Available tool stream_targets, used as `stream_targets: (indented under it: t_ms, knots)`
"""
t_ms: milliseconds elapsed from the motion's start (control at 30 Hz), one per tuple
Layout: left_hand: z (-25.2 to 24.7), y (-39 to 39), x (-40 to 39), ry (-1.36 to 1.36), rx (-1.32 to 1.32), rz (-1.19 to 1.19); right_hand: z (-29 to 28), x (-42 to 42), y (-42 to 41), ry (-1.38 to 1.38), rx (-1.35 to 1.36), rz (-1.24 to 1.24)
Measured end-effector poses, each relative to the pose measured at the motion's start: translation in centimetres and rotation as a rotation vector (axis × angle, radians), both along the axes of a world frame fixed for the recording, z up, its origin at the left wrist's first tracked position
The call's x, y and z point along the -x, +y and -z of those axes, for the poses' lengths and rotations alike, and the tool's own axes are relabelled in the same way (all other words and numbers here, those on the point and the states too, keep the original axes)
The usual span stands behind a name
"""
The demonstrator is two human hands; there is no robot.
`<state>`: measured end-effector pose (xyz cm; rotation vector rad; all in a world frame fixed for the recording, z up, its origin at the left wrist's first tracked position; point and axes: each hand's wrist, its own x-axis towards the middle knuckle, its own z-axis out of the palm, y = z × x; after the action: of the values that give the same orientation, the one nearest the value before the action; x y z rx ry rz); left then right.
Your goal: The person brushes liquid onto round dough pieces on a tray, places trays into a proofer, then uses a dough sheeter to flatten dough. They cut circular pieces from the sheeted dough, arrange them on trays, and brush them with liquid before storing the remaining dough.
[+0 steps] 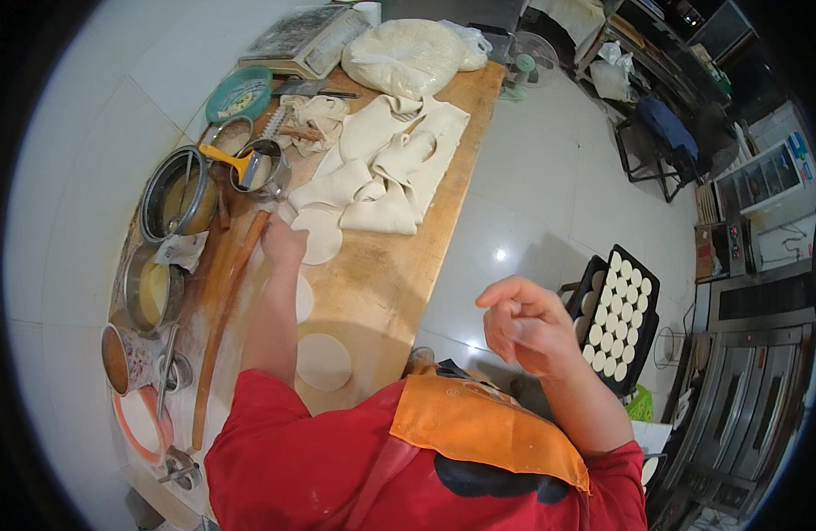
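My left hand (285, 240) rests on the wooden table, its thumb over the left edge of a flat dough round (320, 237). Its other fingers are hidden, so whether they pinch the dough cannot be told. A long, thin wooden rolling pin (230, 308) lies just left of that hand. Nearer my body lie another dough round (324, 362) and one partly covered by my forearm (304, 299). Beyond the hand is a folded, cut dough sheet (388, 172). My right hand (527, 325) hangs in the air right of the table, fingers bent and loosely apart, with nothing visible in it.
Along the wall stand a pot with a ladle (175, 192), a metal bowl (154, 292) and a teal bowl (240, 93). A yellow-handled brush (238, 162) lies across a metal cup. A bagged pale mass (404, 56) sits at the far end. Black trays of dough rounds (617, 318) stand right.
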<state>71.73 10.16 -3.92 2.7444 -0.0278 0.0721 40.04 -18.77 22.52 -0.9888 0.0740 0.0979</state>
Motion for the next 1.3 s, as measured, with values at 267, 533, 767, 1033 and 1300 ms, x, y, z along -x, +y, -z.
stream_targets:
  t_ms: [267,533,767,1033,1300]
  knots:
    - [-7.9,-3.7,7.1,0.167,0.350,0.280,13.6,0.9,0.7,0.194,0.965,0.118]
    - [-6.0,-9.9,15.5,0.401,0.635,0.555,15.1,9.2,-3.0,0.535,0.441,0.303]
    - [0.7,-6.1,5.9,-0.060,-0.177,0.408,16.3,27.6,-9.2,0.833,0.921,0.776]
    - [-2.5,-10.3,9.2,-0.090,-0.169,0.228,12.9,54.9,-10.6,0.543,0.359,1.938]
    - [-7.7,-14.9,18.0,0.143,0.639,0.389,16.6,68.0,-14.3,1.237,0.666,1.845]
